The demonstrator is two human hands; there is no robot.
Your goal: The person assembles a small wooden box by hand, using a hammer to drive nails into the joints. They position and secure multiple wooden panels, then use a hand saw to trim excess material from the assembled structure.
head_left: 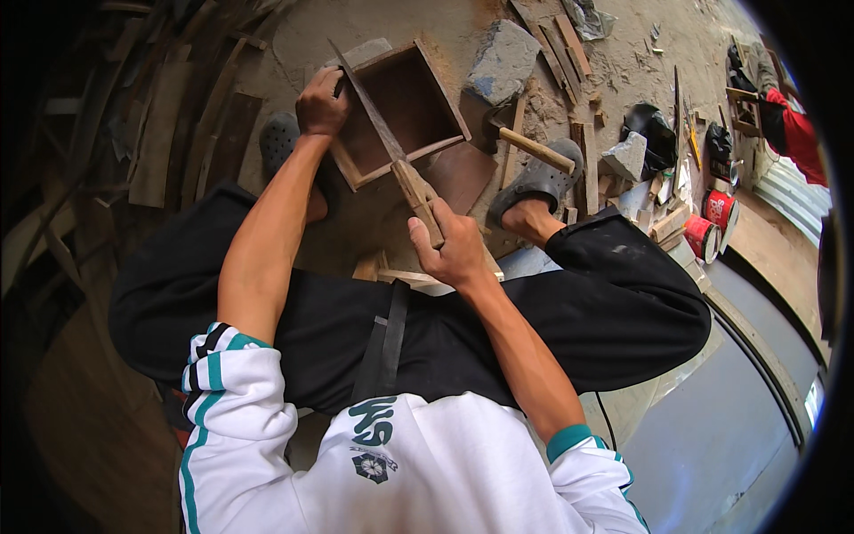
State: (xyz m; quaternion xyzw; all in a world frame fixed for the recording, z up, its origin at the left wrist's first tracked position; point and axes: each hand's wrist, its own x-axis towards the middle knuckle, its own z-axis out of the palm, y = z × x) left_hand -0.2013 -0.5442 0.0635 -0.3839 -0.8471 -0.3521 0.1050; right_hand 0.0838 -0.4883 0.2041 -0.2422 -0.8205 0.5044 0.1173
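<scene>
My right hand (pixel 454 245) is closed around the wooden handle of a handsaw (pixel 381 123). The blade points away and to the left, lying across the near left side of an open wooden box (pixel 447 93). At the box's far left edge, my left hand (pixel 322 107) is closed on its side wall, close beside the blade's far end. The box is tilted, with its hollow dark brown inside facing up. Whether the saw teeth touch the wood, I cannot tell. A brown flat board (pixel 463 176) lies just below the box.
A hammer (pixel 538 149) with a wooden handle lies by my right shoe (pixel 556 178). Beyond it sits a concrete block (pixel 503 62). Wood strips (pixel 160 133) pile up at left. Red cans (pixel 703 236) stand at right, and a person's red sleeve (pixel 796 133) shows at far right.
</scene>
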